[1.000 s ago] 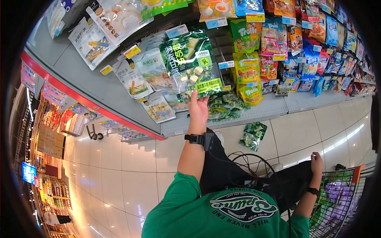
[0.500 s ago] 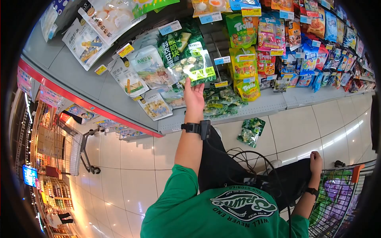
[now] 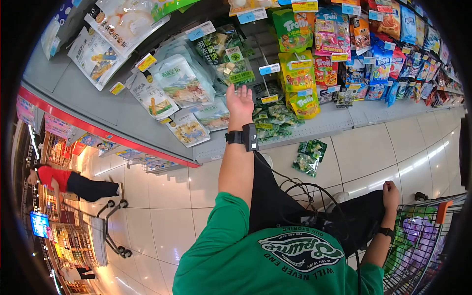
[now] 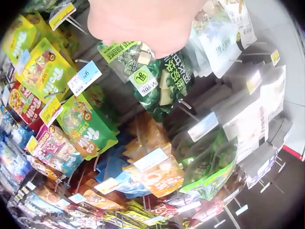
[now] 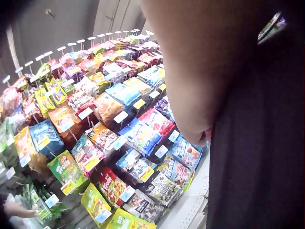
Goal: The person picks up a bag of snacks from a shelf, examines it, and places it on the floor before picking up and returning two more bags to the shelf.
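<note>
My left hand (image 3: 240, 102) is raised palm up at the lower edge of a dark green snack bag (image 3: 227, 54), its fingers loosely extended. That bag hangs in the rack under a price tag, white cubes pictured on its front. From the left wrist, the same green bag (image 4: 159, 88) shows just past my fingers (image 4: 164, 45). Beside it hang pale pouches (image 3: 182, 81). My right hand (image 3: 391, 195) hangs loosely curled by my dark trouser leg, holding nothing. In the right wrist view the right hand (image 5: 190, 114) is partly hidden by the trousers.
More green bags (image 3: 278, 120) lie on the bottom shelf, and another green bag (image 3: 309, 157) lies on the floor tiles. Yellow and green gummy pouches (image 3: 297, 73) hang to the right. A shopping cart (image 3: 418, 241) stands at my right. A person in red (image 3: 51, 179) is far left with another cart.
My left hand has come away from the green bag's lower edge, which it held before. The bag now hangs farther back in the rack. A person in red has appeared at left.
</note>
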A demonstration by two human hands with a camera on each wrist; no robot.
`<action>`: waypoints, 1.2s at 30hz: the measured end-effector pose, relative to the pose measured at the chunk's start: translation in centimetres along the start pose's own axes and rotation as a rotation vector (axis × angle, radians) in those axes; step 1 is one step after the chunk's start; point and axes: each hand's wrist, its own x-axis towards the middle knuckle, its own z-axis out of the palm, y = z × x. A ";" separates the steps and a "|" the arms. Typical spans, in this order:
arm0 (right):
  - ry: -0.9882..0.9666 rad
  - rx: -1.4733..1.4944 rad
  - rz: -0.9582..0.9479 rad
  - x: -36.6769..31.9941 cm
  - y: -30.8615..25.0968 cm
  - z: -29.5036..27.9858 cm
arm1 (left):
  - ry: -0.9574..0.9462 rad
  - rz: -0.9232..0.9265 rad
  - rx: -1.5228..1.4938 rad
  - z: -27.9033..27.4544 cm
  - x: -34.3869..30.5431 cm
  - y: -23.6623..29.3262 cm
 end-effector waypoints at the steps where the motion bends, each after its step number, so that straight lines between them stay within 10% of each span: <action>1: -0.003 -0.005 0.004 0.0 -0.2 -0.1 | -0.039 0.027 0.013 0.3 0.2 -0.1; 8: 0.001 -0.046 -0.027 1.0 2.6 1.3 | -0.098 -0.050 0.157 -1.2 -1.2 -3.0; 15: -0.069 0.076 0.041 0.0 0.4 -0.4 | -0.154 -0.732 0.959 -16.0 -3.8 -16.6; 30: 0.069 0.072 0.170 -1.8 2.7 -1.1 | 0.067 -0.919 1.796 -32.0 -0.5 -22.6; 36: 0.039 0.031 0.195 -0.6 2.7 -0.9 | -0.170 -0.889 1.856 -43.6 4.6 -27.4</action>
